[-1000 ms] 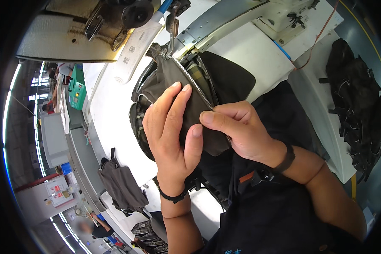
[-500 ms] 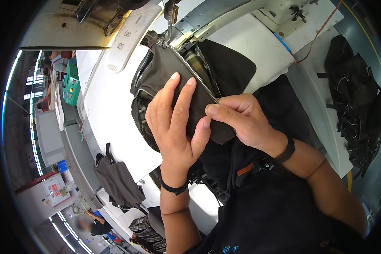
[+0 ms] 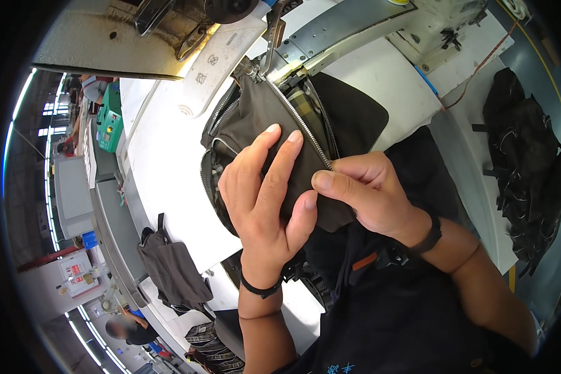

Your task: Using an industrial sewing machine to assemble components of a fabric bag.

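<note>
- Dark grey-brown fabric bag on the white tabletop, its upper end at the metal sewing-machine foot.
- Right hand: thumb and forefinger pinched together on the silver-toothed metal zipper edge; most of the bag lies left of this pinch, the zipper running up from it toward the foot.
- Left hand: flat on the bag's panel left of the zipper, fingers extended, thumb spread, grasping nothing; fabric beneath the fingers.
- Dark olive-and-black plaid lining shows right of the zipper, above the pinch.
</note>
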The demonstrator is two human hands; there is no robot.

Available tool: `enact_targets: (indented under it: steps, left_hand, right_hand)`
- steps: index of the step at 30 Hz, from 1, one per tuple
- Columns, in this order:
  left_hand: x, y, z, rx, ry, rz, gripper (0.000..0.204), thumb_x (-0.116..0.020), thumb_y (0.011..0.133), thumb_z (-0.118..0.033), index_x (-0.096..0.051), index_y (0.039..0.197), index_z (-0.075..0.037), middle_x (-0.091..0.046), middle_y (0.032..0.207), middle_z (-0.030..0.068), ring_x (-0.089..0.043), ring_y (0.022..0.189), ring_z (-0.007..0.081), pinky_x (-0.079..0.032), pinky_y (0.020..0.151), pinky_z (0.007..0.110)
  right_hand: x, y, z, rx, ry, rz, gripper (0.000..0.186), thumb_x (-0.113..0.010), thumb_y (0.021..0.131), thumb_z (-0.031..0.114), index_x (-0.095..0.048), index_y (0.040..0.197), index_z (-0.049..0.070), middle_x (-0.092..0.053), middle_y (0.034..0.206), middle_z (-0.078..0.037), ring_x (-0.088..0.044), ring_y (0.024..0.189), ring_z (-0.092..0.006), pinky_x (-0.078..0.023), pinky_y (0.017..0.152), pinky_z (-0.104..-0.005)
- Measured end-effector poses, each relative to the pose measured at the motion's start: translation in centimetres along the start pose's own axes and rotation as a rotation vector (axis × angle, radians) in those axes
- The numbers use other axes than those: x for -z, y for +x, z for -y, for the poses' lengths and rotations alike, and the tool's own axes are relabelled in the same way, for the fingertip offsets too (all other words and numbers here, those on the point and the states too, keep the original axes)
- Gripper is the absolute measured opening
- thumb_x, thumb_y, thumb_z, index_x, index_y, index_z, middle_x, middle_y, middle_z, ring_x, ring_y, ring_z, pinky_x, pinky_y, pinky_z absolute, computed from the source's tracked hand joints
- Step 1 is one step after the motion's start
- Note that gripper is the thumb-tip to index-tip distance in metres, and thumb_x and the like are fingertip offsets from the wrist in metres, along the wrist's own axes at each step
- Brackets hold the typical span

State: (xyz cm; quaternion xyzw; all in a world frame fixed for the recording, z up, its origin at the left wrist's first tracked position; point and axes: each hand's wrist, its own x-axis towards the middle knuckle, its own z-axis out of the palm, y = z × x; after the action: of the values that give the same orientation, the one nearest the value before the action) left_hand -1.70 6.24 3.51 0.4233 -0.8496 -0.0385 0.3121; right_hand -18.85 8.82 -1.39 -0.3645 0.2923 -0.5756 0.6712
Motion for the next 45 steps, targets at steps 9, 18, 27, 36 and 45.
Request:
enact_targets:
  steps: [9, 18, 27, 36, 45]
  left_hand:
    - [0.5, 0.2, 0.2, 0.0, -0.014, 0.056, 0.056, -0.067, 0.091, -0.041, -0.071, 0.134, -0.006, -0.063, 0.139, 0.0167, -0.061, 0.118, 0.032, -0.04, 0.104, 0.042]
    - [0.2, 0.9, 1.0, 0.004, 0.002, 0.061, 0.059, -0.065, 0.093, -0.046, -0.069, 0.136, -0.006, -0.061, 0.143, 0.0176, -0.059, 0.121, 0.0329, -0.038, 0.106, 0.043]
    - [-0.7, 1.7, 3.2, 0.007, 0.003, 0.05, 0.062, -0.066, 0.095, -0.047, -0.065, 0.14, -0.005, -0.06, 0.144, 0.0189, -0.057, 0.127, 0.0354, -0.036, 0.111, 0.046]
    - [-1.3, 2.6, 5.0, -0.02, -0.016, 0.035, 0.056, -0.07, 0.093, -0.036, -0.065, 0.139, -0.006, -0.06, 0.144, 0.0184, -0.056, 0.13, 0.0357, -0.035, 0.113, 0.047]
    - [-2.1, 1.6, 3.8, -0.022, -0.046, -0.128, 0.031, -0.075, 0.091, -0.019, -0.077, 0.118, -0.004, -0.072, 0.125, 0.0127, -0.065, 0.115, 0.0272, -0.043, 0.108, 0.044]
  right_hand:
    - [-0.2, -0.3, -0.2, -0.029, 0.014, -0.015, 0.049, -0.067, 0.105, 0.017, -0.047, 0.061, 0.007, -0.036, 0.061, 0.011, -0.028, 0.06, 0.0, -0.02, 0.05, -0.0268]
    - [-0.1, 0.8, -0.4, -0.049, 0.053, -0.036, 0.047, -0.067, 0.104, 0.016, -0.049, 0.062, 0.006, -0.038, 0.061, 0.011, -0.03, 0.061, 0.0004, -0.021, 0.051, -0.0259]
    - [-0.1, 3.2, -0.9, 0.055, -0.021, -0.053, 0.042, -0.067, 0.104, 0.016, -0.055, 0.066, 0.004, -0.044, 0.063, 0.011, -0.035, 0.062, 0.0014, -0.025, 0.051, -0.0238]
    - [0.2, 5.4, -2.3, 0.028, 0.107, -0.029, 0.029, -0.067, 0.104, 0.018, -0.074, 0.082, 0.0, -0.052, 0.068, 0.011, -0.041, 0.063, 0.0022, -0.03, 0.052, -0.0205]
    - [0.2, 5.4, -1.1, 0.088, -0.073, -0.027, 0.03, -0.067, 0.103, 0.017, -0.073, 0.079, -0.001, -0.052, 0.064, 0.009, -0.042, 0.06, 0.0017, -0.03, 0.05, -0.0215]
